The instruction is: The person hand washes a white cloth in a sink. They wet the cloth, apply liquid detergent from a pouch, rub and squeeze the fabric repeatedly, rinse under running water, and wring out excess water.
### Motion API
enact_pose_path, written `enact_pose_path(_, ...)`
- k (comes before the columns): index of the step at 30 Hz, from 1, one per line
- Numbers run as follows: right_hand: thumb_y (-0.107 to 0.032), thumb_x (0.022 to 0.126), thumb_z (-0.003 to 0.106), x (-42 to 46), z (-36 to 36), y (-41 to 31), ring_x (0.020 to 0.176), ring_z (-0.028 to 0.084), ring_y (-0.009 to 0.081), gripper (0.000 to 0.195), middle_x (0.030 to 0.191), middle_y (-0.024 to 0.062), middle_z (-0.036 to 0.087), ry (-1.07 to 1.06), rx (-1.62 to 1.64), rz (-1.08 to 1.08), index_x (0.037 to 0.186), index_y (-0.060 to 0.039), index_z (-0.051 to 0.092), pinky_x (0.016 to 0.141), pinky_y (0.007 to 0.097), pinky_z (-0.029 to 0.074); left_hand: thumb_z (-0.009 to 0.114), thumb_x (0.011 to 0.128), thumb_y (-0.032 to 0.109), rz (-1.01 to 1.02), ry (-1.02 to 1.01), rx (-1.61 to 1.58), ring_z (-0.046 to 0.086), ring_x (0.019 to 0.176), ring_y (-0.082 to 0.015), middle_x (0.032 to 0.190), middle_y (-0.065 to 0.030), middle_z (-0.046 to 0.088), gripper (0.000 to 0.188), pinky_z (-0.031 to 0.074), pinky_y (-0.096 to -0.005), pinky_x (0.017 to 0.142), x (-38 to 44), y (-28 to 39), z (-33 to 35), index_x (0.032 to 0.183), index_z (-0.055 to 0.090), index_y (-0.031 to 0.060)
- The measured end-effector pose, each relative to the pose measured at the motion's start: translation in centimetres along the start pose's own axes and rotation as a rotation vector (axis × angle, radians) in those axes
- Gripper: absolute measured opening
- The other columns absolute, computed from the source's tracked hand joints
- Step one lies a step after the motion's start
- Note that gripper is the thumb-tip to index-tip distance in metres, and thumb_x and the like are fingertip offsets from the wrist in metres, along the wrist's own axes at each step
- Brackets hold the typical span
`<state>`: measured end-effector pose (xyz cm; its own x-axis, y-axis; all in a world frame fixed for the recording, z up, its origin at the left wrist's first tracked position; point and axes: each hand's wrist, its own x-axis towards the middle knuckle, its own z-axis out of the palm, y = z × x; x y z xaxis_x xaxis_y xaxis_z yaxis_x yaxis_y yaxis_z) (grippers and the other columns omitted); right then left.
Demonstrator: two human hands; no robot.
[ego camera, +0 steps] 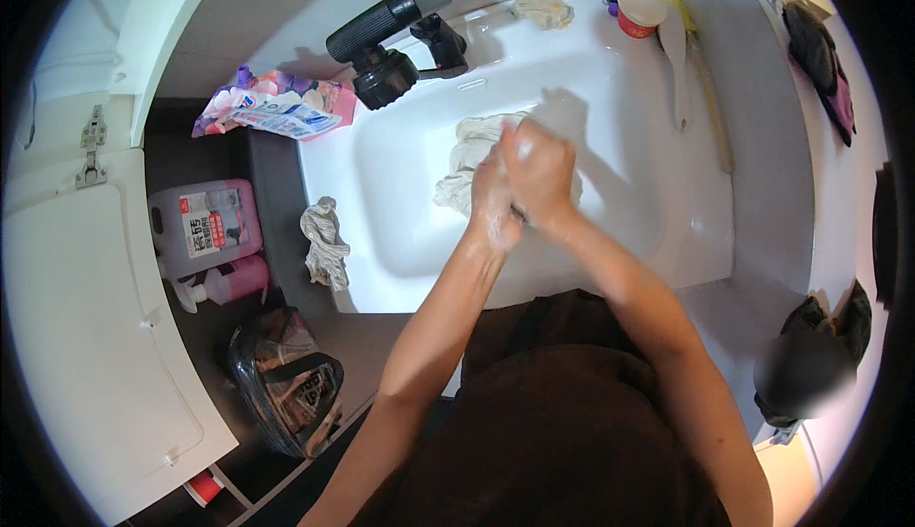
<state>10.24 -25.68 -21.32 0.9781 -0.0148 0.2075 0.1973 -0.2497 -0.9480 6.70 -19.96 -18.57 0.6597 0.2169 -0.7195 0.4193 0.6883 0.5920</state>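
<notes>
My left hand (495,195) and my right hand (541,169) are pressed together above the basin of a white sink (400,234). White lather coats the left wrist and shows on the right hand. The right fingers are curled against the left hand, and both are slightly blurred. Whether anything is held between the palms is hidden. Below them, a crumpled off-white cloth (477,142) lies on the basin floor, partly covered by the hands.
A black faucet (386,73) overhangs the basin's back left. A striped cloth (326,245) lies on the left rim, a beige cloth (545,11) on the back rim. A paper cup (640,11) and a white-handled brush (674,62) occupy the back right. A pink jug (246,216) stands left.
</notes>
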Motion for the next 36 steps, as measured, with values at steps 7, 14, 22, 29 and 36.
enact_pose_path(7, -0.025, 0.089, 0.061, 4.4, -6.0, 1.6, 0.073, 0.049, 0.0086, 0.026, 0.079, 0.0011, 0.058, -0.470, 0.593, 0.408, 0.081, -0.0006, 0.063, 0.069, 0.0274, 0.043, 0.048, 0.095, 0.043, 0.162, -0.098, 0.115, 0.062, 0.093, -0.0201, 0.104, -0.0101, 0.061, 0.040, 0.052, -0.0366, 0.082, -3.0, 4.0, -0.5, 0.106, 0.053, 0.0050)
enact_pose_path(14, -0.020, 0.088, 0.060, 5.5, -9.3, 1.3, 0.080, 0.051, 0.0085, 0.018, 0.085, -0.0010, 0.057, -0.918, 0.509, 0.367, 0.097, -0.0045, 0.060, 0.074, 0.0243, 0.041, 0.057, 0.093, 0.021, 0.184, -0.175, 0.179, 0.060, 0.097, -0.0163, 0.109, -0.0112, 0.061, 0.037, 0.050, -0.0297, 0.084, -4.8, 4.4, -1.6, 0.119, 0.049, -0.0030)
enact_pose_path(22, -0.019, 0.079, 0.066, -3.4, -4.1, -6.7, 0.051, 0.056, 0.0218, 0.021, 0.056, 0.0090, 0.054, -0.470, 0.214, -0.288, 0.069, -0.0066, 0.054, 0.053, 0.0317, 0.045, 0.052, 0.093, 0.043, 0.130, -0.254, -0.071, 0.049, 0.062, -0.0094, 0.069, 0.0016, 0.050, 0.034, 0.039, -0.0240, 0.053, 0.5, 1.6, -3.6, 0.075, 0.053, 0.0140)
enact_pose_path(29, -0.020, 0.074, 0.069, 0.9, -1.2, -1.6, 0.043, 0.053, 0.0263, 0.029, 0.050, 0.0102, 0.051, -0.076, -0.163, -0.086, 0.055, -0.0092, 0.050, 0.043, 0.0363, 0.042, 0.046, 0.097, 0.036, 0.101, -0.016, -0.073, 0.055, 0.103, -0.0134, 0.111, 0.0003, 0.056, 0.034, 0.047, -0.0303, 0.087, -3.3, 0.1, 0.7, 0.121, 0.050, 0.0125)
enact_pose_path(36, -0.016, 0.088, 0.057, -4.3, -1.7, -4.4, 0.043, 0.050, 0.0302, 0.034, 0.053, 0.0191, 0.049, -0.149, 0.121, -0.494, 0.057, -0.0038, 0.051, 0.041, 0.0372, 0.038, 0.051, 0.093, 0.034, 0.019, -0.308, -0.241, 0.050, 0.052, -0.0111, 0.056, 0.0036, 0.049, 0.023, 0.041, -0.0264, 0.048, 1.2, 0.8, -4.5, 0.078, 0.057, 0.0169)
